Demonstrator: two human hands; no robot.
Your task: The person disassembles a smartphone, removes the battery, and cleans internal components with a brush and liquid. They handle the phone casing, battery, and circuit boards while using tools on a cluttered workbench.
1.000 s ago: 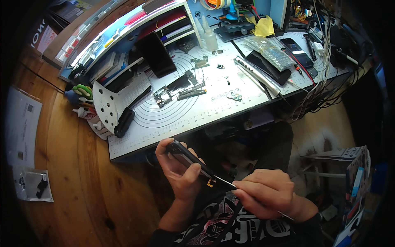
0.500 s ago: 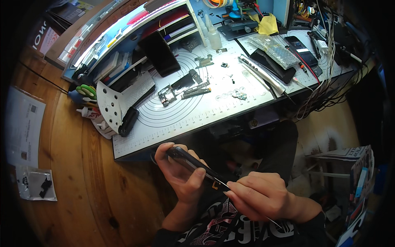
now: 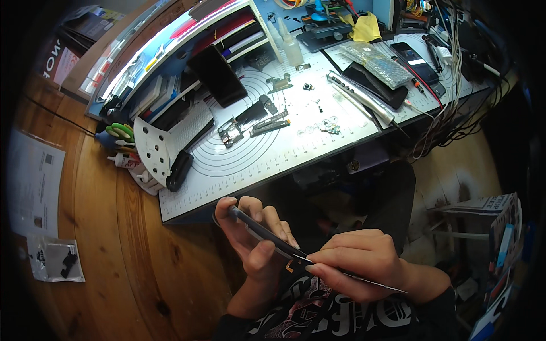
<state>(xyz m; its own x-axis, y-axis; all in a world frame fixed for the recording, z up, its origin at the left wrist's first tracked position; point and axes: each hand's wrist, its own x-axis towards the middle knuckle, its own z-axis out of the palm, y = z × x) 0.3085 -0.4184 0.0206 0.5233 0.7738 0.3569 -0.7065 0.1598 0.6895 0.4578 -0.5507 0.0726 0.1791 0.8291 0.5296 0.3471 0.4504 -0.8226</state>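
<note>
My left hand point(image 3: 257, 262) is wrapped round a dark phone body point(image 3: 263, 229), held tilted above my lap with its edge toward me. A small gold-coloured flex cable point(image 3: 290, 265) sticks out at the phone's lower end. Pinched in my right hand point(image 3: 364, 260) is a slim metal tool point(image 3: 378, 283); its shaft runs out behind the hand to the lower right. The tool's working end meets the phone's lower end, close to the cable. Whether it is tweezers or a flat pry tool I cannot tell.
On the white marked mat point(image 3: 210, 179) lie phone parts point(image 3: 231, 132), a black screen panel point(image 3: 218, 77), a silver pen-shaped tool point(image 3: 364, 99) and bubble wrap point(image 3: 378, 63). Cables point(image 3: 449, 108) hang off the right edge. A plastic bag point(image 3: 54, 258) rests on the wooden floor.
The phone has turned more edge-on in my left hand, whose fingers now show further along its far side. My right hand has shifted slightly, and the tool lies at a flatter angle.
</note>
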